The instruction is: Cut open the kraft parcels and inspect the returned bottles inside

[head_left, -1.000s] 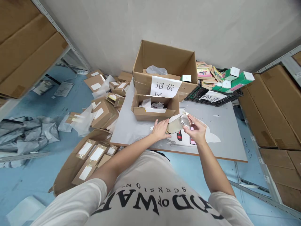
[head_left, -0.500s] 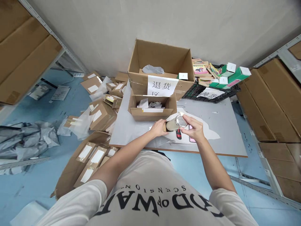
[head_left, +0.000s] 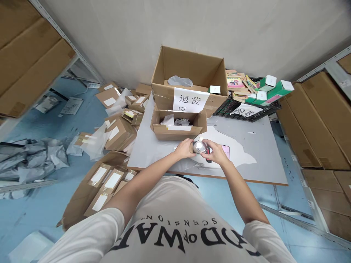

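Over the table's front part, my left hand [head_left: 185, 149] is closed around a small brown box [head_left: 191, 147], mostly hidden by the fingers. At the box's right end sits a shiny round glass container [head_left: 201, 147], most of its length out of sight. My right hand [head_left: 214, 152] grips the container's rim, thumb at the near side and fingers at the far side. Beneath the hands lies a red and black tool [head_left: 208, 155], partly covered. Beside the right hand is a phone [head_left: 226, 151] with a pink screen, on white paper [head_left: 241, 153].
An open carton [head_left: 178, 133] with small items stands just beyond my hands, before a larger labelled carton [head_left: 161, 91]. At the back right is a black crate [head_left: 249, 116] with booklets and green boxes. Parcels [head_left: 120, 131] lie left of the table [head_left: 263, 160].
The glass container has moved left, deeper into the small box, and shows less of its length. My right hand has come closer to my left, uncovering more of the phone.
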{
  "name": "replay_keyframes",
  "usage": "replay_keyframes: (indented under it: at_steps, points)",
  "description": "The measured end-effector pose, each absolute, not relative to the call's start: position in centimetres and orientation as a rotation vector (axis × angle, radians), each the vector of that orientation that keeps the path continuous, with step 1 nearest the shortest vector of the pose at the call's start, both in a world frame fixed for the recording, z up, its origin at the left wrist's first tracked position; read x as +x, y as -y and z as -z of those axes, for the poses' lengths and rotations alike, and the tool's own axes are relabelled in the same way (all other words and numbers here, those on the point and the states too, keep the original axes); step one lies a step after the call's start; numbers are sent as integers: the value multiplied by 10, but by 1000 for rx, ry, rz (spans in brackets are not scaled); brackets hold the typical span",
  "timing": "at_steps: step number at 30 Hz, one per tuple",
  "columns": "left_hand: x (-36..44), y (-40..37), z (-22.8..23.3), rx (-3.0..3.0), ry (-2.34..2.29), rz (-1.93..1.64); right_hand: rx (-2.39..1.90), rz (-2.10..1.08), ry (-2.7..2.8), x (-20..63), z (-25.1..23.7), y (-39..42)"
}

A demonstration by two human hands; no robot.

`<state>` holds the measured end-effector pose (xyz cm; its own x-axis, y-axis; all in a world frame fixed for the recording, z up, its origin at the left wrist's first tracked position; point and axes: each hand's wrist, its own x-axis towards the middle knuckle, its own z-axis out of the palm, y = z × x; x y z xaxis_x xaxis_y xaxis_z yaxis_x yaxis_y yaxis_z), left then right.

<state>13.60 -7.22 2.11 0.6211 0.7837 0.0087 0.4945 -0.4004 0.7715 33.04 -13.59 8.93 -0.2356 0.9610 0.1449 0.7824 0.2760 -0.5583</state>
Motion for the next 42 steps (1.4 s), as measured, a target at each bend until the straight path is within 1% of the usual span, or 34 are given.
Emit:
replay_keyframes:
  at_steps: [4, 13, 26, 30, 36, 42]
  points:
    - [134, 73, -22, 2076, -996, -477, -1559, -504, 2271, 330, -86, 131]
    - [136, 78, -25, 2104, -990, -463, -1550, -481, 2415, 329, -81, 131]
    - [141, 80, -20, 2150, -1004, -413, -1442, -675, 2552, 334, -92, 125]
    - [142, 77, -22, 2174, -1031, -392, -1462, -654, 2585, 335, -92, 113]
    - [142, 74, -23, 2171, -1085, -353, -1383, -550, 2739, 331, -97, 103]
    - [143, 72, -20, 2176, -1083, -354, -1456, -621, 2782, 334, -94, 97]
